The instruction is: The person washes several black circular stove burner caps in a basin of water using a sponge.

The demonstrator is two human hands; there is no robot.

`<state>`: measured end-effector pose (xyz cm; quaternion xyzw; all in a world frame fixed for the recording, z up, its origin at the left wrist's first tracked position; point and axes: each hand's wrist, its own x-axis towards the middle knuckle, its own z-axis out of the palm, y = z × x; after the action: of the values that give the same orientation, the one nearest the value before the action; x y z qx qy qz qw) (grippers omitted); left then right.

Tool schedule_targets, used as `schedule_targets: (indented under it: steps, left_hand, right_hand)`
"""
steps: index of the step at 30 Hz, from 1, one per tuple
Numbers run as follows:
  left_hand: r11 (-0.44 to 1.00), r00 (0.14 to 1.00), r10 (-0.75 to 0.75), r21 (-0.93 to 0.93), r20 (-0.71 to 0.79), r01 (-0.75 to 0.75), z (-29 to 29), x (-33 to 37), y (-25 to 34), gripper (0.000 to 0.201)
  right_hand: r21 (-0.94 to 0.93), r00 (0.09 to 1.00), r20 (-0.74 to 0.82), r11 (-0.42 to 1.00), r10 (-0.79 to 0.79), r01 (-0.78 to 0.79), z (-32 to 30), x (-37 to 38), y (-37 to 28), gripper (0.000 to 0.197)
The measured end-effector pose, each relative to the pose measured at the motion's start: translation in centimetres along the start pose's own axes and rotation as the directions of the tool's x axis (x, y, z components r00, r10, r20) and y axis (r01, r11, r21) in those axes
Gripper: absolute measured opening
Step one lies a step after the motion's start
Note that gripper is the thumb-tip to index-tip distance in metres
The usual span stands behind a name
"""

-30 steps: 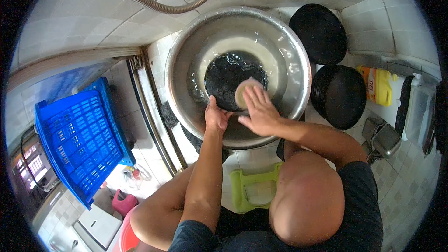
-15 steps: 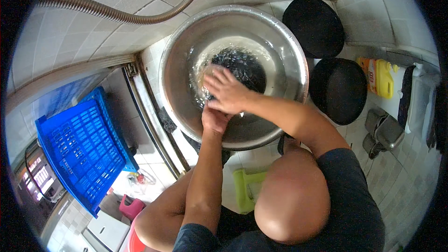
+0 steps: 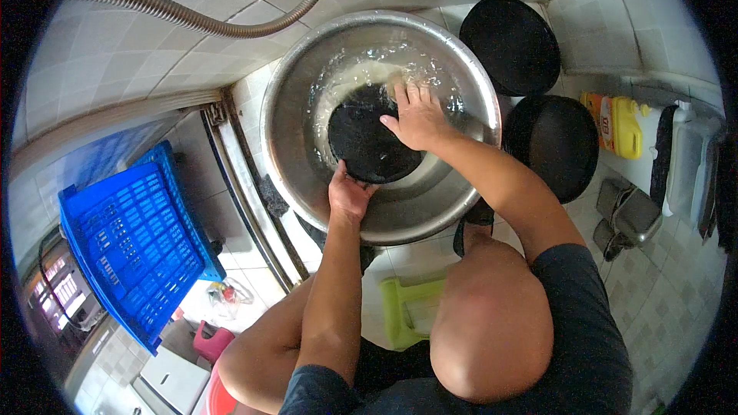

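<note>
A black round plate [image 3: 367,142] lies tilted and wet in the water of a large steel basin [image 3: 278,161]. My left hand [image 3: 350,194] grips its near edge, the thumb on top and the fingers passing under the rim. At the far right part of the plate, my right hand [image 3: 419,117] is spread, fingers stretched away from me and thumb over the black surface. A yellowish blur shows by its fingertips; I cannot make out what it is. Water ripples and splashes around the plate's far side.
Two black round pans [image 3: 510,44] [image 3: 551,148] stand right of the basin. Beyond them are a yellow jug [image 3: 629,129] and grey metal containers [image 3: 638,219]. A blue plastic crate [image 3: 134,242] leans at left; a metal hose [image 3: 207,24] hangs above. A green stool [image 3: 398,311] is below.
My right hand has moved right across the plate, from its left side to its far right part. The plate now shows more fully, and my left hand stays at the near edge.
</note>
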<state>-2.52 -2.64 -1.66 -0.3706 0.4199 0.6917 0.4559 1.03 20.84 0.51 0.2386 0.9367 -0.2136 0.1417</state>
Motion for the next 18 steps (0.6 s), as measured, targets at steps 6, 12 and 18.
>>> schedule_targets:
  steps: [6,12,18]
  left_hand:
    - [0.992,0.988,0.113,0.067,-0.105,-0.107,-6.3,2.6,1.9,0.030]
    - [0.990,0.960,0.123,0.102,-0.253,-0.100,-2.4,0.3,0.6,0.029]
    - [0.872,0.853,0.469,0.272,-0.227,-0.407,4.1,-7.1,0.2,0.031]
  right_hand:
    - [-0.090,0.874,0.485,0.993,-0.018,0.070,-3.2,-6.3,-4.5,0.081]
    - [0.188,0.799,0.536,0.961,-0.272,0.201,-5.8,-9.9,-0.3,0.057]
    - [0.544,0.964,0.115,0.827,-0.240,0.141,-7.5,-10.9,4.2,0.037]
